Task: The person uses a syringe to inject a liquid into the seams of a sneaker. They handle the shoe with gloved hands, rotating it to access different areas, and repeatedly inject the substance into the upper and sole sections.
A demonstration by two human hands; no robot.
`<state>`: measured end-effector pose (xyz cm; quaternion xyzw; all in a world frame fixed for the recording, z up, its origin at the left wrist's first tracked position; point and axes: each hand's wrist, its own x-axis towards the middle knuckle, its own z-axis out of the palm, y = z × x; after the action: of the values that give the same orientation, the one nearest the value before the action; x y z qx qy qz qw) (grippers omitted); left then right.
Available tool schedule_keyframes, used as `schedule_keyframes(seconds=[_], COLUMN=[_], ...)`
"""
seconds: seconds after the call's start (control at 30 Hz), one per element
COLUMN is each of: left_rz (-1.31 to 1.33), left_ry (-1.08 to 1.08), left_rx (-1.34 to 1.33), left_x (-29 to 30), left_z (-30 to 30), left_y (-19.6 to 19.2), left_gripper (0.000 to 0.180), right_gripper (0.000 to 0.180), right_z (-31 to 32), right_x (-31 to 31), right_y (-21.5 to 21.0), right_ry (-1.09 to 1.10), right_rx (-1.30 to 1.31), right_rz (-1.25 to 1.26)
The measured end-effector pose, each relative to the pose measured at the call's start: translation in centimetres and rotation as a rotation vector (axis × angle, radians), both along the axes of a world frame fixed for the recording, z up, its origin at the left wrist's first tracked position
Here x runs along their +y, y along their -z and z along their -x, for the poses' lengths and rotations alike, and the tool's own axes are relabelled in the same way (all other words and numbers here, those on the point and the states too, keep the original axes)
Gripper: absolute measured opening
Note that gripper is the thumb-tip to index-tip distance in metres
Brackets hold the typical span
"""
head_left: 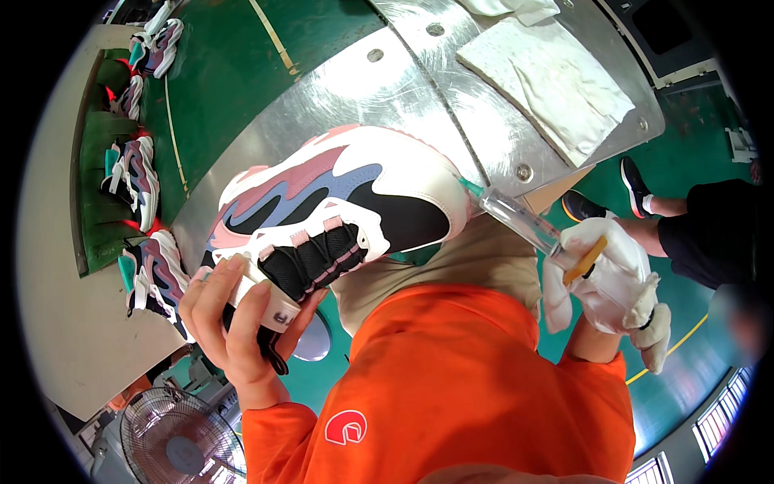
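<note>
Metal table [339, 89]: a curved sheet-metal work surface with bolt heads, filling the upper middle; the shoe is held in the air in front of it, not resting on it.
Cloths [556, 81]: white rags lying flat on the right part of the table, well apart from the shoe.
Sneaker [355, 202]: white, pink, blue and black, tilted with the toe up and to the right, its black laced tongue facing the person.
Left hand [234, 315]: bare, fingers wrapped tight around the heel and collar end of the sneaker, carrying its weight.
Right hand [613, 278]: in a white glove, closed on a clear syringe and an orange stick (the stick crosses the palm).
Syringe [524, 226]: its green tip meets the white toe edge of the sneaker.
Doing it well: in my judgement, a firm heel grip and a shallow, steady tip angle along the seam would keep the application neat.
Conveyor [121, 161]: green belt at left carrying more sneakers [133, 177] of the same colours, far from both hands.
Bystander [709, 230]: another person's legs and dark shoes at right, close behind the gloved hand, the nearest thing to an obstruction.
Fan [173, 440]: wire-caged, lower left.
</note>
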<state>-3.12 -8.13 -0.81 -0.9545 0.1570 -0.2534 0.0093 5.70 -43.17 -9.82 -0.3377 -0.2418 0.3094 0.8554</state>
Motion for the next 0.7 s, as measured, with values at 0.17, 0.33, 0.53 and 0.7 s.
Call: schedule_keyframes(seconds=[0.17, 0.33, 0.53, 0.7], left_rz=[0.0, 0.008, 0.01, 0.006], left_ry=[0.01, 0.012, 0.006, 0.018], left_rx=[-0.007, -0.008, -0.018, -0.026], left_x=[0.0, 0.1, -0.2, 0.2], left_z=[-0.4, -0.4, -0.3, 0.0], left_y=[0.0, 0.0, 0.2, 0.1], left_gripper=[0.067, 0.066, 0.064, 0.064], right_gripper=[0.079, 0.08, 0.089, 0.094], right_z=[1.2, 1.8, 0.9, 1.8], right_x=[1.2, 0.7, 0.5, 0.1], right_y=[-1.3, -0.2, 0.0, -1.6], right_ry=[0.201, 0.197, 0.092, 0.268], right_rx=[0.007, -0.015, -0.063, 0.146], right_rz=[0.079, 0.034, -0.048, -0.028])
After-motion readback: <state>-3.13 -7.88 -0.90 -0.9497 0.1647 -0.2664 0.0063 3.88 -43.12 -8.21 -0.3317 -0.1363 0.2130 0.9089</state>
